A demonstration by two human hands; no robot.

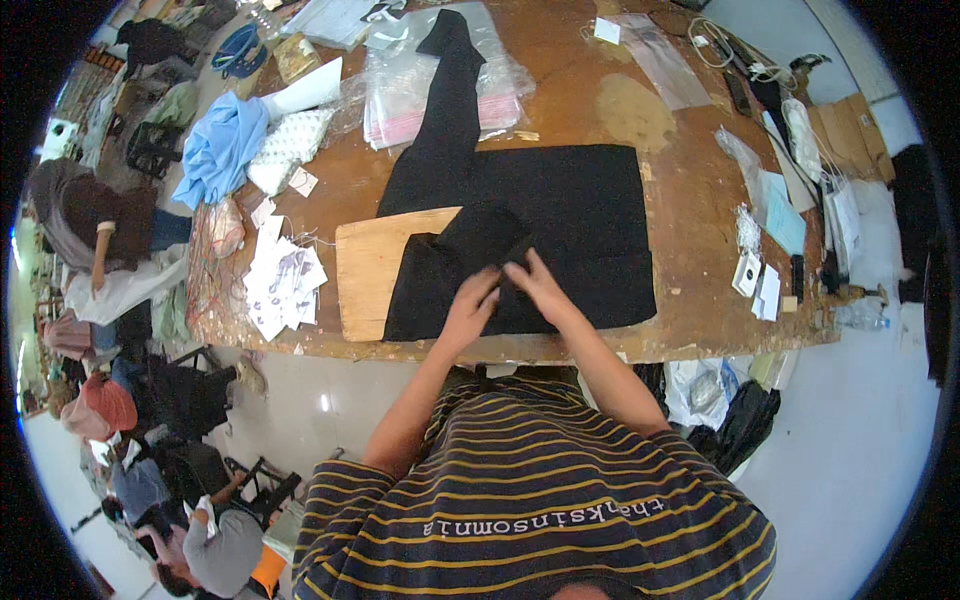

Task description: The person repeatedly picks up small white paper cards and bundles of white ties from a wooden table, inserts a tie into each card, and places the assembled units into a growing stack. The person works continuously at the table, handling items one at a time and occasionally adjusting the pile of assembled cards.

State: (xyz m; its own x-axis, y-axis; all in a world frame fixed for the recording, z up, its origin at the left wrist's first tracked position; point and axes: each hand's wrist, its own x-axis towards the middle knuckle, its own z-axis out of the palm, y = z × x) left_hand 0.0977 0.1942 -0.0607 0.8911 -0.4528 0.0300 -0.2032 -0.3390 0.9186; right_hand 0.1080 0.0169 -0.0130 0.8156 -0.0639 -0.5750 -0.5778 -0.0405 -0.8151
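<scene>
A black garment (580, 235) lies partly folded over a pale wooden board (365, 280), with one long sleeve (455, 95) stretched toward the far side of the table. Close together over the near middle of the cloth, my left hand (472, 305) and my right hand (540, 290) meet at a bunched fold. The left fingers are bent against the fabric, and the right ones pinch at the same spot, slightly blurred. Whatever small part lies between the fingertips is hidden. The board's left end shows bare beside the garment.
Beyond the garment, clear plastic bags (400, 110) lie stacked under the sleeve. White paper tags (285, 280) and a light blue cloth (222, 145) are on the left. Cords, cards and a blue sheet (785, 215) line the right edge. Other people work at far left.
</scene>
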